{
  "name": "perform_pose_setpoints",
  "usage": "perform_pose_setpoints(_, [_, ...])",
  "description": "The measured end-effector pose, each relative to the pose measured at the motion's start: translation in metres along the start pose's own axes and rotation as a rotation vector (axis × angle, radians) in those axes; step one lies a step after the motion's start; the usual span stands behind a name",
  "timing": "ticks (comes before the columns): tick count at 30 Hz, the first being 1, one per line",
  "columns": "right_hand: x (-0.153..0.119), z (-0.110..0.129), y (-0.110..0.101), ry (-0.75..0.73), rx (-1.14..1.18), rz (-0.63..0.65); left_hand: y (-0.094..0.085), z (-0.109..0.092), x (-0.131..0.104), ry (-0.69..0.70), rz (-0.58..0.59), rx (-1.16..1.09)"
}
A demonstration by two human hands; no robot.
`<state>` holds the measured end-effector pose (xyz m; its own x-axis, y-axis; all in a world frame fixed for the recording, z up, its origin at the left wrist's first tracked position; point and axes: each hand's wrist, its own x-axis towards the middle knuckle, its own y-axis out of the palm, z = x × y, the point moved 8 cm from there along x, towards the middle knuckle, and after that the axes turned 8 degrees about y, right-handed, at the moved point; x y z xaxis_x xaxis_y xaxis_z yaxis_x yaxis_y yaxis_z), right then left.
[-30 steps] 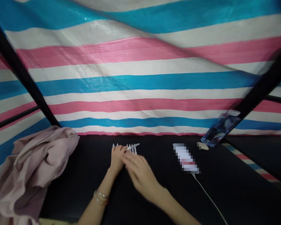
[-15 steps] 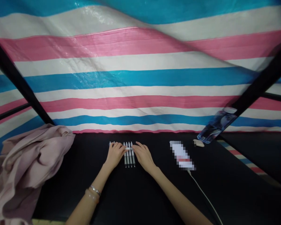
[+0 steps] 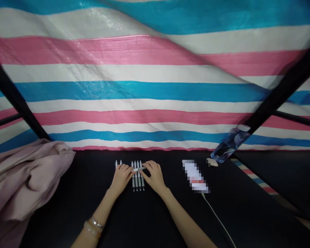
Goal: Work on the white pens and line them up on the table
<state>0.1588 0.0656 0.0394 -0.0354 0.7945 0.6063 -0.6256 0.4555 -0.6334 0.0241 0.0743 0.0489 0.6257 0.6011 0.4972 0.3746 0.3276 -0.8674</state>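
Note:
My left hand [image 3: 122,178] and my right hand [image 3: 154,176] meet above a row of pens on the black tabletop. Between their fingertips a white-and-grey pen [image 3: 137,169] is held crosswise, one end in each hand. Under it, several slim white-and-grey pens [image 3: 136,183] lie side by side, tips toward me and push buttons away. Beyond my left fingers, the tops of two more pens [image 3: 118,163] show; the rest of them is hidden by that hand. Bracelets circle my left wrist.
At right lies a pixelated white phone-like object [image 3: 195,176] with a white cable [image 3: 218,215]. Behind it are a small white item [image 3: 212,162] and a tilted clear bottle [image 3: 229,143] by a black post. Pinkish cloth [image 3: 38,182] is heaped at left; striped sheeting [image 3: 144,89] hangs behind.
The whole view has shifted slightly, so everything sits a little lower and further left. Between my hands, more of the crosswise pen shows, its right end now slightly raised.

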Motion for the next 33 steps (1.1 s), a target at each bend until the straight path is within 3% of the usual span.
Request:
perform_pose_setpoints(6, [0.001,0.000,0.006,-0.028,0.014,0.083,-0.009,0.008,-0.004,-0.072,-0.065,0.020])
perform_pose_setpoints(19, [0.001,-0.005,0.001,0.060,0.025,0.051,-0.003,0.007,-0.003,-0.101,-0.027,-0.049])
perform_pose_setpoints(28, [-0.001,0.001,-0.002,0.005,0.101,-0.004,-0.007,0.010,-0.004,-0.139,-0.040,-0.057])
perform_pose_setpoints(33, [-0.001,-0.001,0.001,0.033,0.114,0.041,-0.007,0.005,-0.003,-0.098,-0.053,-0.075])
